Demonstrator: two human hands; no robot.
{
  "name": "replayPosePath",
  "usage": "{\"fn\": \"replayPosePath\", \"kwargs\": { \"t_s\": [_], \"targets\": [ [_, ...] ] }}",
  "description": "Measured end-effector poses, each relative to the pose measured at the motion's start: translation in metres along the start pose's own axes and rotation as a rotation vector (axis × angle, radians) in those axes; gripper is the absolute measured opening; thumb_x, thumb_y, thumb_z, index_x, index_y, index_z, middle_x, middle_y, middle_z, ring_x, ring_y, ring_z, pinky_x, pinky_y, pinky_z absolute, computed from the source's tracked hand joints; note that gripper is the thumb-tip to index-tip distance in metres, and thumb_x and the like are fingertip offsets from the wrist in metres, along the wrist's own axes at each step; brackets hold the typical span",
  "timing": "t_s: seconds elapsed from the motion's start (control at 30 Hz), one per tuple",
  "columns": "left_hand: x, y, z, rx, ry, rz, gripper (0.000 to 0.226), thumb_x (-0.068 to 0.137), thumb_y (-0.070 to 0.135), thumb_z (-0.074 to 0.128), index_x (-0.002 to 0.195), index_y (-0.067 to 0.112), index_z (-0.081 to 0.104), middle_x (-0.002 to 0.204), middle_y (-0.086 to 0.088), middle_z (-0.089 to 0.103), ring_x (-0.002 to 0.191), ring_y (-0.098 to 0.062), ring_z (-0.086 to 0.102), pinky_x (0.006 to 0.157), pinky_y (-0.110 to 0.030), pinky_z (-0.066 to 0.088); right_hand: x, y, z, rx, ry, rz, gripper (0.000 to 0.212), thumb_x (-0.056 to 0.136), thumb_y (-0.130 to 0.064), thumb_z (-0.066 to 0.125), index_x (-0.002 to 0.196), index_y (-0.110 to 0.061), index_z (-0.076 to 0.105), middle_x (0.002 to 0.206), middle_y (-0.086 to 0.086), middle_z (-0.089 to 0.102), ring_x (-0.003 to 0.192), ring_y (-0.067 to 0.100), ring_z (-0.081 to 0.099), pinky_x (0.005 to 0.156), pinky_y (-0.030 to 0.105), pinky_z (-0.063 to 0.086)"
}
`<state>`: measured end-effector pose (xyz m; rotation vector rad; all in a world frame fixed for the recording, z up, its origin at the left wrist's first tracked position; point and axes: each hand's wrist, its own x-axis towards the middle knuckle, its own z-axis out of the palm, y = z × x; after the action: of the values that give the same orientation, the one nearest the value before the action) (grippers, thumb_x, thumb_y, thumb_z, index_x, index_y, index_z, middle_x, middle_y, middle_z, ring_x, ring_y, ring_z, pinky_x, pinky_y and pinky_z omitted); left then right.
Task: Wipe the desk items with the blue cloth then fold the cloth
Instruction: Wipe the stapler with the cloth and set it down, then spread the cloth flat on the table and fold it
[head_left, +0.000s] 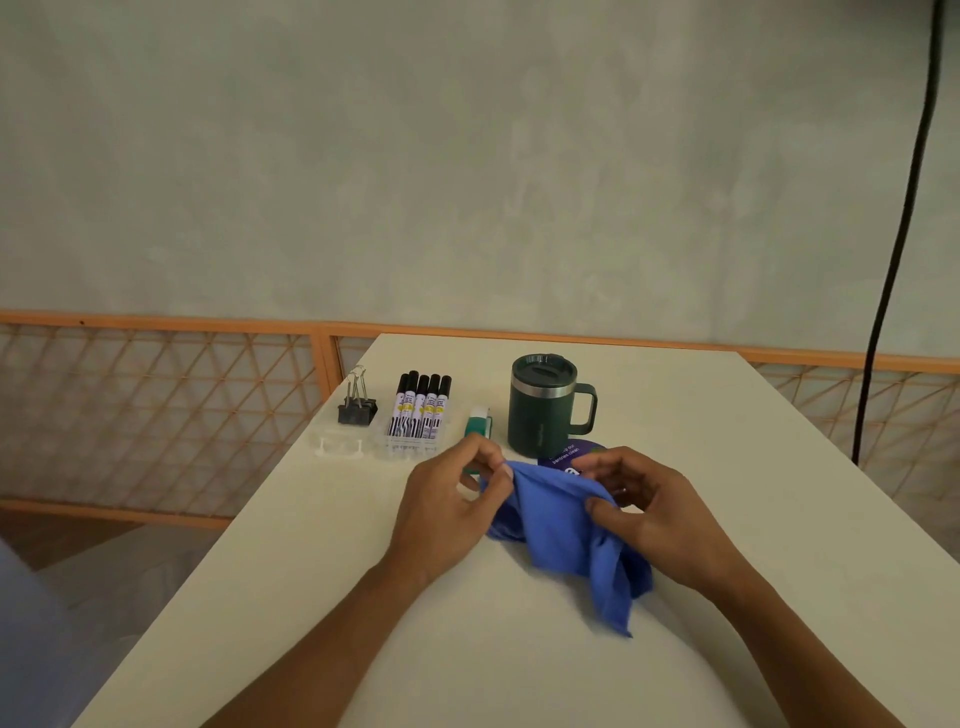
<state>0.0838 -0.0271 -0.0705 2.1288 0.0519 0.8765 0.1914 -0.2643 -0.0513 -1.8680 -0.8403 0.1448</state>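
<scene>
Our left hand (457, 499) and right hand (644, 512) both pinch the crumpled cloth (563, 530), on the desk (727, 415) at 6 o'clock from the mug (543, 408); we judge that folding is starting, and next we must spread it flat.

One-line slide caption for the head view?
The left hand and right hand pinch the blue cloth near the green mug, markers and binder clips.

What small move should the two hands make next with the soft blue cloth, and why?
Probably draw the left hand and the right hand apart to spread the blue fabric cloth open. Both pinch its upper edge close together, while the rest lies bunched on the pale flat desk, so it looks unready for wiping or folding.
</scene>
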Motion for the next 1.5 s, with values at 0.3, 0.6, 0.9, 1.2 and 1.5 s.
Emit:
{"fn": "replayPosePath", "kwargs": {
  "t_s": [0.3,0.6,0.9,1.2,1.5],
  "targets": [
    [0.003,-0.001,-0.006,-0.339,-0.126,-0.079,0.014,0.094,0.005,0.060,0.081,0.004,0.058,0.125,0.005,0.077,0.121,-0.020,0.070,0.102,-0.035,0.054,0.006,-0.005,0.002,-0.224,0.327,-0.136,0.011,0.095,-0.037,0.076,0.097,-0.048,0.075,0.106,-0.021,0.066,0.098,0.003,0.064,0.075,0.010,0.051],
    [0.004,0.008,0.004,-0.407,-0.288,-0.182,0.027,0.112,0.032,0.056,0.136,0.024,0.062,0.133,0.008,0.072,0.082,-0.034,0.069,0.069,-0.042,0.060,0.003,-0.018,0.029,0.127,0.110,-0.224,0.039,0.100,0.005,0.065,0.119,-0.027,0.077,0.116,-0.008,0.075,0.113,0.020,0.072,0.094,0.026,0.058],
    [0.006,0.002,0.004,-0.234,-0.256,-0.136,0.021,0.102,0.039,0.068,0.117,0.026,0.077,0.101,0.012,0.075,0.090,-0.012,0.069,0.078,-0.026,0.058,0.004,-0.011,0.026,-0.207,0.137,-0.055,0.021,0.095,-0.054,0.071,0.089,-0.035,0.075,0.079,-0.019,0.071,0.071,0.003,0.062,0.065,0.014,0.047],
    [0.021,0.016,-0.013,-0.208,0.020,-0.021,0.015,0.105,0.032,0.066,0.103,0.018,0.073,0.105,0.005,0.075,0.104,-0.021,0.070,0.091,-0.027,0.056,0.013,-0.019,-0.010,0.034,0.169,0.000,0.005,0.099,-0.034,0.073,0.102,-0.030,0.074,0.100,-0.014,0.078,0.094,0.009,0.073,0.083,0.026,0.058],
    [0.037,0.053,-0.030,-0.464,-0.132,-0.096,0.024,0.110,0.033,0.056,0.102,0.012,0.063,0.079,-0.006,0.059,0.077,-0.019,0.051,0.075,-0.024,0.044,0.013,-0.048,-0.031,0.295,0.281,0.016,0.020,0.103,-0.041,0.067,0.111,-0.023,0.070,0.110,-0.002,0.073,0.108,0.028,0.066,0.093,0.051,0.054]
  ]
}}
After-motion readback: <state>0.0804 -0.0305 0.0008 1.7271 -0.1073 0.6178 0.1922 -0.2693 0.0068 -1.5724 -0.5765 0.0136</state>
